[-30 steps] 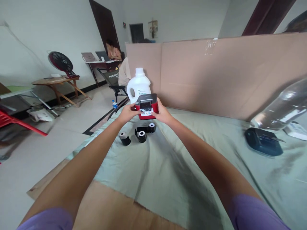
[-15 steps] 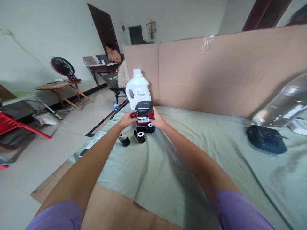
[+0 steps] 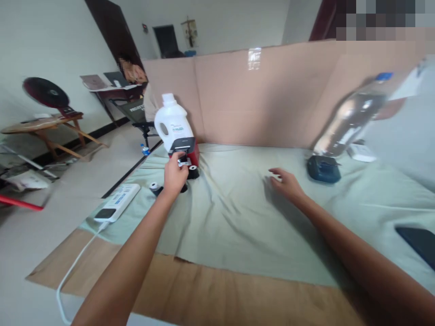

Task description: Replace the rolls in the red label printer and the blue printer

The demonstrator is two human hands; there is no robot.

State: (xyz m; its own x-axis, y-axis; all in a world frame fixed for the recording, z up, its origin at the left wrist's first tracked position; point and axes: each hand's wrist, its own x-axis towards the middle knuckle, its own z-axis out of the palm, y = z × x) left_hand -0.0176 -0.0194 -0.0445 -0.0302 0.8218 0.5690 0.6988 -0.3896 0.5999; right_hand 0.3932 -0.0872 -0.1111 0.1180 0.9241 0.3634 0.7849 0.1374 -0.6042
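A small red and black box-shaped device (image 3: 193, 155), which looks like a label printer, stands in front of a white detergent jug (image 3: 176, 124). My left hand (image 3: 175, 174) is at the front of this device, index finger and thumb apart; whether it touches the device I cannot tell. Around that hand lie black rolls with white cores, one (image 3: 193, 172) by the device and another (image 3: 155, 188) to the left, others partly hidden. Over the cloth to the right, my right hand (image 3: 285, 183) is open and holds nothing. Nearest to it is a dark blue device (image 3: 324, 169).
A tilted clear bottle (image 3: 353, 120) with a blue cap and a white box (image 3: 361, 151) are behind the blue device. A white power strip (image 3: 118, 202) lies left, a dark phone-like slab (image 3: 418, 242) right. Cardboard (image 3: 234, 99) walls the back. A person (image 3: 134, 72) sits far off.
My right hand has let go of the red and black device and moved right. My left hand has shifted to the device's front. The view has turned right, bringing the phone-like slab into sight.
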